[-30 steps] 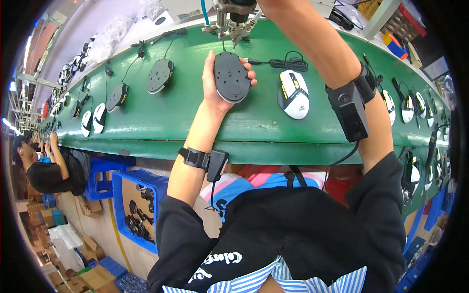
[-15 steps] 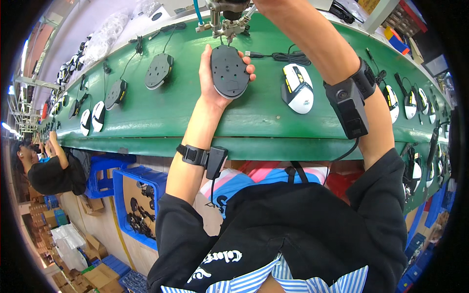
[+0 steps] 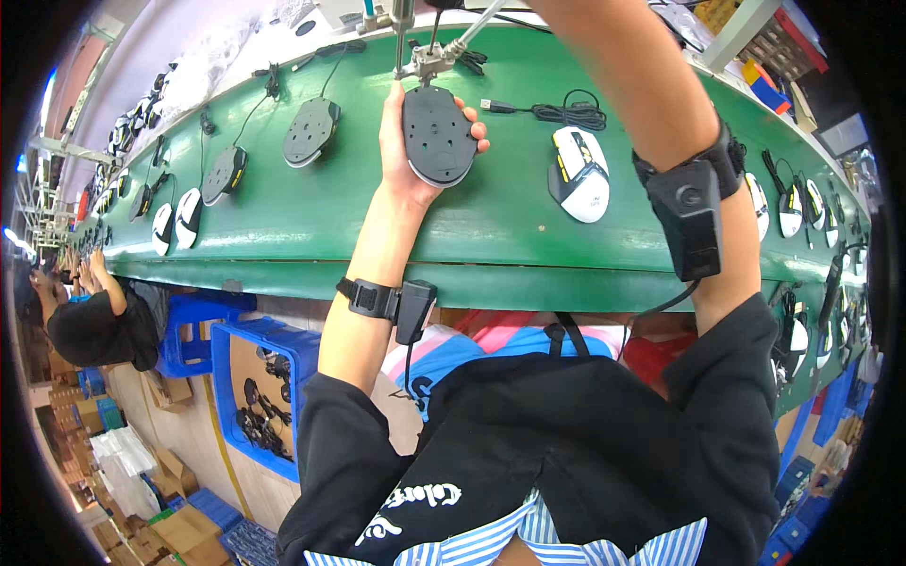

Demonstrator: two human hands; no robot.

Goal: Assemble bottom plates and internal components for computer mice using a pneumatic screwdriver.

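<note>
My left hand [image 3: 402, 160] is closed around a computer mouse [image 3: 438, 141], thumb on one side and fingertips on the other. The mouse lies with its dark grey, holed underside up. Right above its far end hangs a metal tool head [image 3: 429, 62] with a thin upright shaft, resembling a power screwdriver; whether it touches the mouse I cannot tell. My right forearm [image 3: 651, 85] reaches past the top edge, so that hand is out of sight. To the right of the held mouse, a white, black and yellow mouse [image 3: 579, 174] lies upright beside its coiled cable [image 3: 571, 113].
A green work surface [image 3: 510, 236] carries more upturned mice [image 3: 310, 132] and white-black mice [image 3: 188, 219] leftward, others at right [image 3: 791, 209]. A blue crate [image 3: 219, 377] with black parts and a blue stool [image 3: 193, 330] stand below. A co-worker [image 3: 104, 321] sits at far left.
The metal tool head has come nearer, down and to the left, by the mouse's far end. My right forearm has shifted a little. My left hand keeps its grip, nearly still.
</note>
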